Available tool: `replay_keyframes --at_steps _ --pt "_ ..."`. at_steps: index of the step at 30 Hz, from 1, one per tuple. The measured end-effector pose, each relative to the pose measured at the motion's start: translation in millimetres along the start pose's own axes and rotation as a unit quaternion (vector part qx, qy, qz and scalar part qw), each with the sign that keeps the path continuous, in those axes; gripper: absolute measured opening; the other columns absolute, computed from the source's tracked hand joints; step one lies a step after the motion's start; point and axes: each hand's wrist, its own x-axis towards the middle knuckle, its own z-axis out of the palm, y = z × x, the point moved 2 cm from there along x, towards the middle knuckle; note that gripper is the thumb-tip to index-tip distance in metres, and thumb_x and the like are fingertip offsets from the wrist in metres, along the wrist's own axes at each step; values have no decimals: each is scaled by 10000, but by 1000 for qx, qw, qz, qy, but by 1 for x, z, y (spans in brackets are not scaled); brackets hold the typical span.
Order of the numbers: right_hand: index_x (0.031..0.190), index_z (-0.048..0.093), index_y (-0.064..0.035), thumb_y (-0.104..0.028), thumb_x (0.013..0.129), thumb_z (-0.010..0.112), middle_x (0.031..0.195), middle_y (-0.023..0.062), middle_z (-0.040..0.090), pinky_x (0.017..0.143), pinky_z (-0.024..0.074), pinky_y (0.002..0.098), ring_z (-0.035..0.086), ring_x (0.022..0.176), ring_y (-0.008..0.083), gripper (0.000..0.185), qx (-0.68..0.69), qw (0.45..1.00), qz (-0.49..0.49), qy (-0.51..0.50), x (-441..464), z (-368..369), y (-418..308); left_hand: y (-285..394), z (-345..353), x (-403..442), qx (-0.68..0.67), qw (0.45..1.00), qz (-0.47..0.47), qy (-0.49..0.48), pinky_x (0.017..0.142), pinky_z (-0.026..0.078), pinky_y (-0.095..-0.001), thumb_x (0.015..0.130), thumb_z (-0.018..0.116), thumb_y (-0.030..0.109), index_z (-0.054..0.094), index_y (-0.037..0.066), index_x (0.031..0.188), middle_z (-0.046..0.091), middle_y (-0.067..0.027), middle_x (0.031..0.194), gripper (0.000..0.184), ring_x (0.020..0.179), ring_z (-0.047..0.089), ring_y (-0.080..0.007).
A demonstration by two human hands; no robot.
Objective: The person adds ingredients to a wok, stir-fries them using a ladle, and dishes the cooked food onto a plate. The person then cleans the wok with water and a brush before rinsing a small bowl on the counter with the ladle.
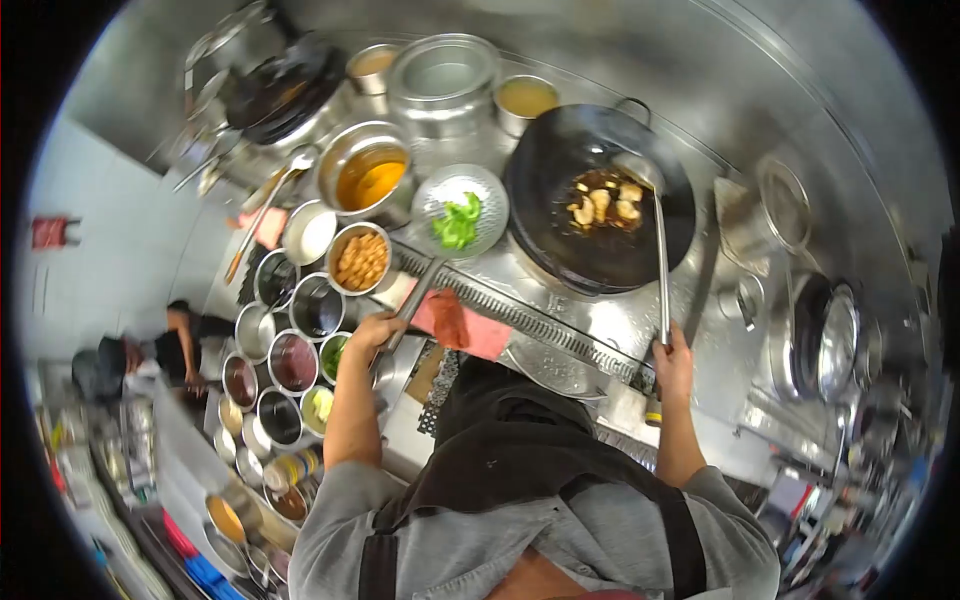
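Observation:
My left hand [375, 335] is closed around the handle of a perforated metal skimmer [430, 200]. Chopped green pepper [457, 222] lies in its bowl, which is just left of a black wok [560, 240]. In my right hand [675, 362] is the long handle of a ladle [661, 260]. The ladle's head reaches into the wok, at the upper right of the food. Pale browned pieces of food [602, 206] sit in dark sauce at the wok's middle.
Left of the skimmer stand a pot of orange liquid [325, 180], a bowl of brown nuggets [362, 260] and several ingredient pots. A lidded steel pot [445, 115] is behind. Strainers [785, 205] lie at right. A pink cloth [490, 335] lies below. Another person [180, 345] is far left.

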Motion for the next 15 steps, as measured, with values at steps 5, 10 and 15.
replay_keyframes --at_steps 5,10,15 --pt "1318 460 -7 -30 827 545 596 31 502 386 394 279 483 436 115 498 212 974 76 -10 -3 28 -43 72 20 -53 -309 920 -60 -232 452 437 -275 782 603 57 534 11 1040 569 -88 736 271 528 533 -148" --pt "1295 486 -13 -19 817 548 607 29 519 384 407 278 487 430 121 482 330 927 106 -142 1 25 -56 97 53 -86 -294 943 13 -155 413 434 -271 743 605 -2 496 -16 1027 563 -97 707 305 478 525 -162" --pt "1323 484 -20 -22 814 583 623 29 544 407 400 262 496 446 102 519 229 956 29 -183 -41 -18 -48 129 73 -181 -304 947 20 -104 405 433 -267 732 589 -28 487 -48 1072 545 -106 689 356 464 519 -165"
